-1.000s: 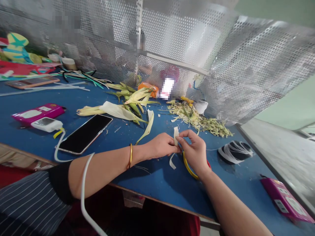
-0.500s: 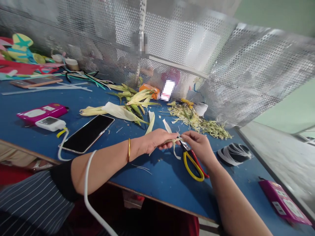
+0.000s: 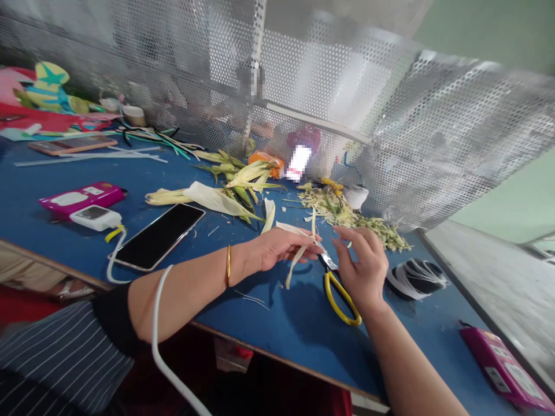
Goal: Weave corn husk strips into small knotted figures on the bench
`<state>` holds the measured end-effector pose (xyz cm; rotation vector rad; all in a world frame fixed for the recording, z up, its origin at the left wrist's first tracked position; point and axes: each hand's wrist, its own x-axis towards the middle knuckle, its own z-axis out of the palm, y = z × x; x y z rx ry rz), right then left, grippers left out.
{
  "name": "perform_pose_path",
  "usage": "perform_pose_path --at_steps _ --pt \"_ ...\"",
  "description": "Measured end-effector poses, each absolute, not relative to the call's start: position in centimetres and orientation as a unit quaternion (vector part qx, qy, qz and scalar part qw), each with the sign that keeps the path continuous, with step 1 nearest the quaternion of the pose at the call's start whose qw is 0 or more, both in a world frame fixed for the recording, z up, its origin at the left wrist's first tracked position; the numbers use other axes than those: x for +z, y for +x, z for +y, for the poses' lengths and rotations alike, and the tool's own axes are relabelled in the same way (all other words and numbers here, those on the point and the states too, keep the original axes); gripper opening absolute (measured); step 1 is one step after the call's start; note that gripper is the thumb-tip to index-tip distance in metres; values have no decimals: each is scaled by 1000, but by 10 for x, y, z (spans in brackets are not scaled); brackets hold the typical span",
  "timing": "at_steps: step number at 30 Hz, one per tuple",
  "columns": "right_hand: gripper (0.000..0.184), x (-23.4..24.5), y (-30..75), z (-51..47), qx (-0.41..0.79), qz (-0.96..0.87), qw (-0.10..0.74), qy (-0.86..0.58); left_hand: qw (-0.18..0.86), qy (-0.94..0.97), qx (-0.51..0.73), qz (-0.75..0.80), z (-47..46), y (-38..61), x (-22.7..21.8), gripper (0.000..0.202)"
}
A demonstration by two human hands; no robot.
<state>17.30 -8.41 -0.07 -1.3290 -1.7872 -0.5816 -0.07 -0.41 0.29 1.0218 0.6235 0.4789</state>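
Pinched in my left hand point(image 3: 277, 251) are pale corn husk strips point(image 3: 295, 266), crossing one another at the fingertips, with ends sticking up and hanging down. My right hand point(image 3: 364, 263) is just to the right, its thumb and forefinger apart and nothing visible between them. Below and between the hands lie scissors point(image 3: 344, 303) with a yellow handle; my right hand covers part of them. Behind my left hand, a loose husk piece point(image 3: 269, 215) rests on the blue table point(image 3: 277, 329).
Corn husks point(image 3: 243, 179) and a heap of husk scraps point(image 3: 329, 205) lie by the perforated metal screen point(image 3: 312, 75). At right are a spool of white thread point(image 3: 417, 278) and a purple pack point(image 3: 505, 364). A black-screened phone point(image 3: 158, 237) and another purple pack point(image 3: 82, 199) lie at left.
My right hand has let go of the husk and moved slightly right, its fingers parting. In my left hand the strips have turned, one end now pointing up and another hanging lower.
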Motion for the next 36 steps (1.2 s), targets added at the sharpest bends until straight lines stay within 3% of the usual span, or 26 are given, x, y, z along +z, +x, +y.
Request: perform_pose_path --at_steps 4,7,19,26,36 --pt "28 -6 158 -86 -204 -852 256 -409 810 423 282 292 -3 1 1 20" --pt "22 -13 150 -84 -215 -865 198 -408 813 411 290 293 -2 2 -2 16" --pt "24 -12 145 -85 -154 -873 260 -383 805 406 301 310 2 2 -8 18" --pt "22 -12 158 -82 -175 -704 375 -577 811 411 284 306 5 -2 2 16" --pt "33 -21 167 -72 -105 -758 297 -571 807 413 282 314 6 -3 3 18"
